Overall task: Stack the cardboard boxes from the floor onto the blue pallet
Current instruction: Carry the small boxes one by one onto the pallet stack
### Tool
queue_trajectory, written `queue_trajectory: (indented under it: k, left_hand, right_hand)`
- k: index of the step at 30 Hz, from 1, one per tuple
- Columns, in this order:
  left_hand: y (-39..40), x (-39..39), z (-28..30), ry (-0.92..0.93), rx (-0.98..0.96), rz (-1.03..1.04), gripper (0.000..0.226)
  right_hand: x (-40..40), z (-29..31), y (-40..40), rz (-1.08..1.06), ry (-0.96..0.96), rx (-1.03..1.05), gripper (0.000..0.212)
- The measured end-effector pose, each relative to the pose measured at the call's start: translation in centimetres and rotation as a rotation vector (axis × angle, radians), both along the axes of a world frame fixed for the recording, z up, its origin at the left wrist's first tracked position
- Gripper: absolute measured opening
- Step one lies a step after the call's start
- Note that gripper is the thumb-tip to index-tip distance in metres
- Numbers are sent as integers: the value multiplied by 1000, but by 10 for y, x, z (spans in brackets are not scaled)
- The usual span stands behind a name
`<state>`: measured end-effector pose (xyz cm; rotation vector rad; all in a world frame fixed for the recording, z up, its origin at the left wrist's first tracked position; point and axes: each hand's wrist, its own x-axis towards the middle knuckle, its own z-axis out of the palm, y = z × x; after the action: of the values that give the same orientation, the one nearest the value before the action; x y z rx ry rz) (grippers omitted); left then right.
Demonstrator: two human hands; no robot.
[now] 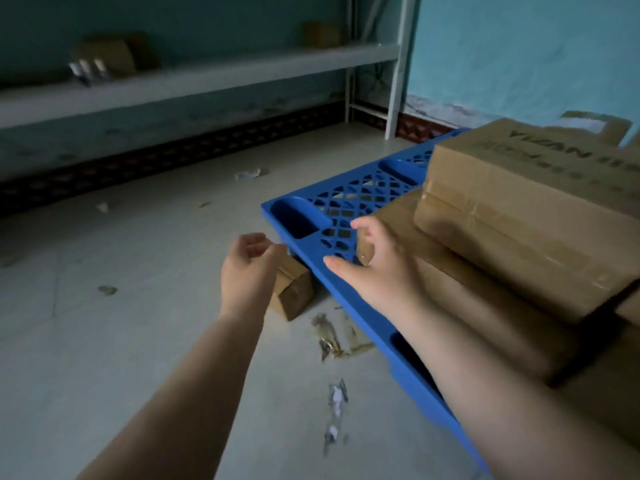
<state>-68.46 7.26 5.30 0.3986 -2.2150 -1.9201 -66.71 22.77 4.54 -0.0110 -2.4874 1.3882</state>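
A blue plastic pallet (349, 199) with a lattice top lies on the floor at the right. Two flat cardboard boxes are stacked on it: a lower box (485, 317) and a taped upper box (533, 209) with dark lettering. A small cardboard box (292, 289) sits on the floor against the pallet's near-left corner. My left hand (247, 268) hovers just above that small box, fingers loosely curled, holding nothing. My right hand (377, 265) is spread over the pallet's edge, fingertips at the corner of the lower box.
A grey metal shelf (194, 77) runs along the back wall with a few cardboard boxes (107, 57) on it. Scraps of tape and paper (332, 337) litter the concrete floor. Another box (595, 126) leans against the turquoise wall behind the pallet.
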Motion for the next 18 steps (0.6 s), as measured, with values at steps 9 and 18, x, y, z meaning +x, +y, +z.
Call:
queue_trajectory:
  k: [9, 18]
  left_hand:
    - [-37, -61, -127, -473, -125, -18, 63]
    - [-33, -100, -182, -653, -152, -81, 63]
  right_hand:
    - [-106, -123, -52, 244, -477, 149, 73]
    - [-173, -173, -71, 270, -684, 311, 89]
